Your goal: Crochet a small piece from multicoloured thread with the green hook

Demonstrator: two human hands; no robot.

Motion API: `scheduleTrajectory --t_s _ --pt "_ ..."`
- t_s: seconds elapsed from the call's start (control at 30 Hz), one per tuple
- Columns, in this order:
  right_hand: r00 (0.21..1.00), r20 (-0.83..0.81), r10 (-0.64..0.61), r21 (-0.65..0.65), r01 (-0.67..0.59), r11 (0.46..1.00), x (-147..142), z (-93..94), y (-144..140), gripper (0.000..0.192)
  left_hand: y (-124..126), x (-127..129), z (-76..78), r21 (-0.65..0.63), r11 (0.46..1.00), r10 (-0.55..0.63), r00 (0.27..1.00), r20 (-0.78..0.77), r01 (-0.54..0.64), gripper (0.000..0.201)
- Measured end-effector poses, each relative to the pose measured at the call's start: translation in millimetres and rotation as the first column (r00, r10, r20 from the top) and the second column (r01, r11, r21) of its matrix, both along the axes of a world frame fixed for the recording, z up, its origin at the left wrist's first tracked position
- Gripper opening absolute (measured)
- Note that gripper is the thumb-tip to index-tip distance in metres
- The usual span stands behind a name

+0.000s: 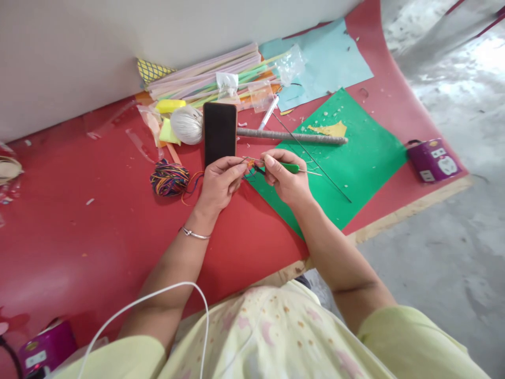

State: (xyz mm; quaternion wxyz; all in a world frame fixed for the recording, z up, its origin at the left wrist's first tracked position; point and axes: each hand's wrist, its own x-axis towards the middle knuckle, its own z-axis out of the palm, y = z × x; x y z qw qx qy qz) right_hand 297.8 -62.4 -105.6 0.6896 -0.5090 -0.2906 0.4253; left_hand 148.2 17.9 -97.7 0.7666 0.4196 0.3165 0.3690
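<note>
Head view, single entry. Left hand: fingers closed in a pinch on a small piece of crochet work, orange and multicoloured, held just above the red mat; a thin bangle sits on that wrist. Right hand: closed around a crochet hook with a green handle, its metal tip pointing left into the piece and its tail end sticking out to the right over the green sheet. The two hands almost touch at the work. Yarn: a strand runs from the piece to a multicoloured ball of yarn lying on the mat just left of the left hand. Progress, judged from size: the worked piece is tiny, only a few stitches by the look of it, while the ball appears nearly full, so the work seems to be at an early stage with most of the yarn unused; the stitch count itself is too small to read. Nearby items: a dark phone propped upright just behind the hands; a ball of white string touching its left side; a grey stick lying across mat and green sheet; a long thin wire crossing the green sheet; a bundle of coloured straws against the wall; a light blue sheet; a purple socket box at the mat's right edge; a white cable over the lap.
</note>
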Motion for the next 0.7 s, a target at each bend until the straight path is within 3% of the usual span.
scheduleTrajectory --t_s 0.37,0.53,0.7 --pt "0.998 0.057 -0.027 -0.021 0.028 0.999 -1.8 2.9 -1.4 0.03 -0.3 -1.6 -2.5 -0.022 1.0 0.018 0.998 -0.062 -0.02 0.029" --pt "1.0 -0.003 -0.005 0.009 0.005 1.0 -1.8 0.6 -0.4 0.027 0.2 -1.0 0.3 -0.042 0.999 -0.015 1.0 -0.027 0.014 0.03" --pt "0.993 -0.111 0.029 -0.03 -0.033 0.999 -1.0 3.0 1.6 0.04 0.5 -1.3 1.0 -0.036 0.999 -0.03 0.999 -0.037 0.029 0.026"
